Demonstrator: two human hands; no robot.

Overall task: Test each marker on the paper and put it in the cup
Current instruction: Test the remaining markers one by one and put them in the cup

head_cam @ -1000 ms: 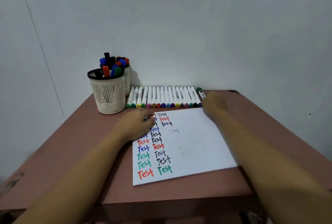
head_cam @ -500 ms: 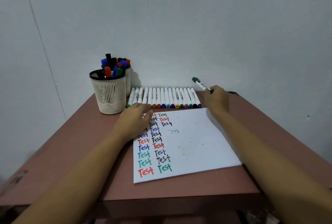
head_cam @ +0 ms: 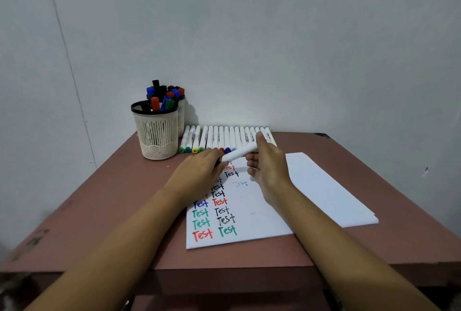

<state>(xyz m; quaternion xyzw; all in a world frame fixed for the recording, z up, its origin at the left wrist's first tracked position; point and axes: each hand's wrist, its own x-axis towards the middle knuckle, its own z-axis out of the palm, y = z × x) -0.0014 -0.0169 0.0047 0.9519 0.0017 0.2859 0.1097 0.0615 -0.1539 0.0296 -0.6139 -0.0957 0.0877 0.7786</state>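
A white marker (head_cam: 240, 152) is held level above the top of the paper (head_cam: 311, 193). My right hand (head_cam: 265, 161) grips its barrel, thumb on top. My left hand (head_cam: 203, 168) holds the marker's left end, where its cap is hidden under my fingers. The paper lies on the brown table (head_cam: 99, 211) with rows of "Test" written in red, blue, green and black. A row of white markers (head_cam: 224, 137) with coloured ends lies along the far edge. A cream mesh cup (head_cam: 156, 133) at the back left holds several markers.
A second cup (head_cam: 181, 116) full of markers stands right behind the mesh cup, against the grey wall. The right half of the paper is blank. The table's front edge runs below the paper.
My right hand lifted the green marker from the right end of the row and brought it left over the paper. My left hand rose off the paper and took its end.
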